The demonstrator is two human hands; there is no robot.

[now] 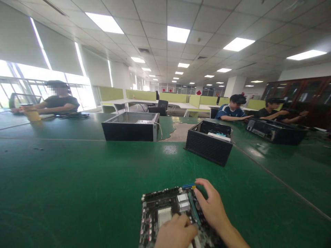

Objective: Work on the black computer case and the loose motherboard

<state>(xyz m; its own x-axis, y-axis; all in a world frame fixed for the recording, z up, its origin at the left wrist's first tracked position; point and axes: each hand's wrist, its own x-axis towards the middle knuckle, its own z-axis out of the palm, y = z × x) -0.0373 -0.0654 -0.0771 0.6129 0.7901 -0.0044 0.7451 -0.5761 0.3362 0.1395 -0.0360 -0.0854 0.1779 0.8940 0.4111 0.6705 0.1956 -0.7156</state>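
Observation:
A computer motherboard [152, 203] lies at the bottom middle on the green table, with a pale square socket, white heatsinks, a teal slot and a blue connector [188, 186] at its far right corner. My right hand [212, 205] grips that corner, thumb and forefinger closed about the board's edge by the blue connector. Over the near part of the board, my left hand [177, 231] is closed with its fingers curled down. Its fingertips are hidden, so what they hold, if anything, does not show.
Beyond the board stand an open computer case [129, 132] and a second black case [209, 146], tilted to the right. A third case [276, 132] lies farther right before two people. Another person [59, 100] sits at the left. Brown surface [181, 131] shows through the torn green covering [90, 179].

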